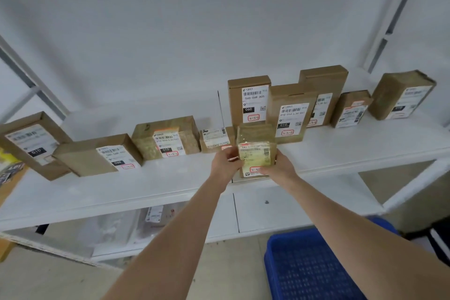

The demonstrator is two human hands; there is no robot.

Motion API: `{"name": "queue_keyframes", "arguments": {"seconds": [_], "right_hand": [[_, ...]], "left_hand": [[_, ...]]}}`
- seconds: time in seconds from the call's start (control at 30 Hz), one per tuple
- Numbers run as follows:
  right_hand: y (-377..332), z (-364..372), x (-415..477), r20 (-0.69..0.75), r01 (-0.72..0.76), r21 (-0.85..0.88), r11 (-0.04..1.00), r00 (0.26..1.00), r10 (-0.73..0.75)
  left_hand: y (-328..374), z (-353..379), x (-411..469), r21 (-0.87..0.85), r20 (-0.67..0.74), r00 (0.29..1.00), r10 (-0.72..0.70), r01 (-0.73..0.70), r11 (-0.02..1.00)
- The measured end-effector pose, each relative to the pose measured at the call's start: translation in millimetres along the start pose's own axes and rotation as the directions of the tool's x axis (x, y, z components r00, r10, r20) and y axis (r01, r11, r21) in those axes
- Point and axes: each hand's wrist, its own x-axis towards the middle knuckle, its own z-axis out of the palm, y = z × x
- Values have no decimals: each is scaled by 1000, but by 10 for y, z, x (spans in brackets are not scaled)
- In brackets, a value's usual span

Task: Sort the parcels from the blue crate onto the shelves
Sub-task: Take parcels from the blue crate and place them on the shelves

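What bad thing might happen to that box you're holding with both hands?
1. The taped parcel, gripped by the left hand and right hand, is close to the front edge of the shelf; released there, it might tip off.
2. Pushed back, it could topple the tall upright box behind it.

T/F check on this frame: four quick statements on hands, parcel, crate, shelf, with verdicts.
1. The left hand and the right hand both grip the taped parcel. True.
2. The blue crate sits on the shelf. False: it is below the shelf, at lower right.
3. A tall box marked 060 stands upright behind the held parcel. True.
4. The shelf holds no other parcels. False: a row of labelled boxes lines it.
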Motion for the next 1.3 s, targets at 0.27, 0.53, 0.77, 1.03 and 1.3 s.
{"name": "queue_keyframes", "arguments": {"seconds": [0.27, 0.53, 0.77, 1.03, 1.3], "right_hand": [[50, 59, 122, -66, 33, -235, 971, 997, -50], [56, 92, 393, -78, 8, -349, 937, 996, -37], [44, 128, 532, -88, 4, -398, 917, 995, -42], [4, 141, 513, -67, -10, -357, 934, 998, -15], [-2, 15, 193, -67, -62, -335, 940, 997, 42]], "left_hand": [[-68, 60, 149, 48, -51, 998, -38, 40, 998], [-54, 91, 302, 85, -87, 996, -10, 18, 996], [26, 118, 354, 131, -112, 994, 4, 11, 991], [49, 136, 346, 231, -114, 993, 35, -8, 973], [85, 150, 190, 434, -109, 983, -148, 181, 883]]}}
